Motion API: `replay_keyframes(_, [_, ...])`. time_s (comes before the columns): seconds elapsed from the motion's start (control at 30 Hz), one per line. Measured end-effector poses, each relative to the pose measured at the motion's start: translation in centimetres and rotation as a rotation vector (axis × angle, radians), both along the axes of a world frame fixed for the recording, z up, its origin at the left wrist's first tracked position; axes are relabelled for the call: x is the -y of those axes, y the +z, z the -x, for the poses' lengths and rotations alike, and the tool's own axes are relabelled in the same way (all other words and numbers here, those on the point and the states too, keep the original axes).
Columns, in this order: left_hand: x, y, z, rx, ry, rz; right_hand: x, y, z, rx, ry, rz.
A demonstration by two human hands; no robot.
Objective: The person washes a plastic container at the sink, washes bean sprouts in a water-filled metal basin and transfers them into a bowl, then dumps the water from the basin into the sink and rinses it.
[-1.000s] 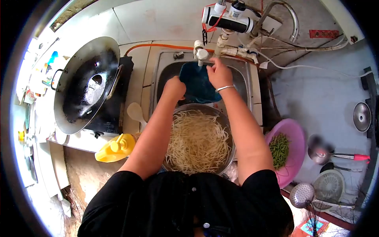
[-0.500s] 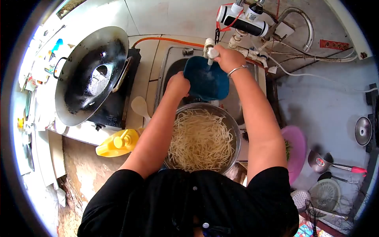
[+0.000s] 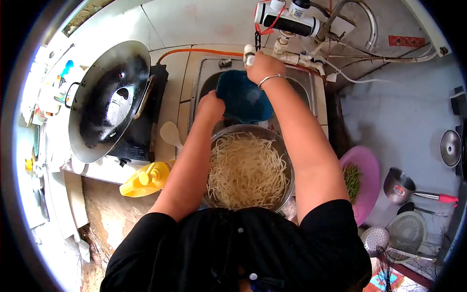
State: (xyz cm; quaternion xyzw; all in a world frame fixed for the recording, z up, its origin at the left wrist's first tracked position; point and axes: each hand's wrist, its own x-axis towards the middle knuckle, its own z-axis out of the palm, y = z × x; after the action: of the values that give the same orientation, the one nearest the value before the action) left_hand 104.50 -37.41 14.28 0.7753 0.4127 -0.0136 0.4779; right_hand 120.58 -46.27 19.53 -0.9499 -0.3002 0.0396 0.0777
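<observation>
My left hand [image 3: 210,106] is closed on the left rim of a dark teal plastic basin [image 3: 243,100], held over the metal sink [image 3: 304,87]. My right hand [image 3: 265,67], with a bracelet at the wrist, has its fingers closed around the white water tap [image 3: 249,52] above the basin's far edge. The hand hides the tap's spout. Some liquid seems to lie in the basin. Close to my body, a metal bowl [image 3: 290,177] holds a heap of pale thin strips [image 3: 247,170], like bean sprouts or noodles.
A large wok [image 3: 104,104] sits tilted on a black stove [image 3: 131,141] at left. A pale spoon [image 3: 170,133] and a yellow jug [image 3: 145,180] lie nearby. At right are a pink basin [image 3: 372,177] with green vegetables [image 3: 351,182], and hanging ladles [image 3: 400,185]. A water heater [image 3: 287,19] overhangs the sink.
My right hand now covers more of the tap, and its spout has gone out of sight. The view has shifted slightly. My left hand still holds the teal basin below the tap.
</observation>
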Motion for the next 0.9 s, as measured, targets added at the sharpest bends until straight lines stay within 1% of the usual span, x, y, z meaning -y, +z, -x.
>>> replay_keyframes(0.03, [-0.2,-0.1,0.3,0.033,0.052,-0.011,0.3,-0.3,0.1,-0.003,-0.008,-0.006])
replay_keyframes(0.07, [-1.2,-1.9,0.5,0.028,0.039,-0.017,0.8,-0.7,0.3,-0.039,-0.044,-0.095])
replay_keyframes(0.1, [-2.8,-5.0,0.6,-0.019,-0.076,-0.171,1.4,-1.2,0.5,-0.075,-0.087,-0.185])
replay_keyframes(0.13, [-3.0,-4.3,1.0,-0.196,-0.334,-0.392,1.9,-2.4,0.8,-0.081,-0.118,-0.189])
replay_keyframes(0.17, [-3.2,-3.7,1.2,-0.373,-0.610,-0.695,2.2,-4.1,1.4,-0.116,-0.166,-0.281])
replay_keyframes(0.2, [-3.3,-3.0,1.5,-0.471,-0.836,-0.975,2.7,-5.4,2.3,-0.149,-0.223,-0.369])
replay_keyframes(0.23, [-3.4,-2.5,1.6,-0.485,-0.835,-0.993,2.9,-6.0,3.4,-0.240,-0.214,-0.370])
replay_keyframes(0.27, [-3.2,-1.6,1.7,-0.534,-0.859,-1.002,2.9,-6.6,4.6,-0.331,-0.205,-0.374])
replay_keyframes(0.3, [-3.6,-2.4,1.8,-0.520,-0.828,-0.977,3.1,-7.2,6.0,-0.327,-0.115,-0.350])
replay_keyframes(0.33, [-4.7,-3.5,2.1,-0.467,-0.718,-0.890,2.9,-7.6,7.1,-0.315,-0.016,-0.329])
replay_keyframes(0.37, [-6.5,-5.7,1.9,-0.314,-0.437,-0.648,2.7,-7.7,8.0,-0.330,0.042,-0.257])
replay_keyframes(0.4, [-7.6,-6.6,2.0,-0.203,-0.281,-0.516,2.1,-7.8,8.7,-0.348,0.107,-0.189])
replay_keyframes(0.43, [-7.0,-4.7,2.4,-0.107,-0.145,-0.426,1.2,-7.9,8.9,-0.374,0.174,-0.076])
replay_keyframes(0.47, [-6.2,-2.9,3.0,-0.076,-0.121,-0.366,0.6,-7.9,8.9,-0.399,0.243,0.036])
replay_keyframes(0.5, [-4.1,0.9,3.6,-0.044,-0.096,-0.307,0.5,-6.5,9.1,-0.422,0.298,0.150])
replay_keyframes(0.53, [-3.0,3.0,3.8,0.005,-0.041,-0.278,0.2,-6.5,9.0,-0.421,0.285,0.141])
replay_keyframes(0.57, [-2.4,4.1,3.9,0.057,0.016,-0.246,-0.3,-7.3,8.6,-0.357,0.219,0.070])
replay_keyframes(0.6, [-2.3,4.6,4.0,0.060,0.007,-0.251,-1.3,-8.7,8.0,-0.295,0.156,0.001])
replay_keyframes(0.67, [-2.2,5.4,4.2,0.104,-0.046,-0.374,-2.9,-11.6,7.1,-0.118,0.040,-0.136])
replay_keyframes(0.7, [-2.1,6.1,4.4,0.108,-0.052,-0.376,-1.1,-7.8,8.6,-0.046,0.015,-0.206])
replay_keyframes(0.73, [-2.0,6.8,4.5,0.146,-0.076,-0.373,0.1,-5.3,9.6,0.029,-0.007,-0.274])
replay_keyframes(0.77, [-1.8,7.5,4.7,0.182,-0.098,-0.369,0.3,-5.0,9.3,0.034,-0.008,-0.274])
replay_keyframes(0.8, [-1.6,8.2,5.0,0.187,-0.098,-0.370,0.5,-4.4,8.9,-0.134,0.097,-0.098])
replay_keyframes(0.83, [-1.4,8.9,5.1,0.137,-0.139,-0.385,0.7,-3.8,8.7,-0.297,0.201,0.080])
replay_keyframes(0.87, [-1.1,9.5,5.3,0.087,-0.179,-0.400,1.7,-3.6,8.7,-0.289,0.203,0.080])
replay_keyframes(0.9, [-0.5,9.7,5.4,0.094,-0.172,-0.403,3.8,-2.3,9.1,-0.153,0.192,0.023])
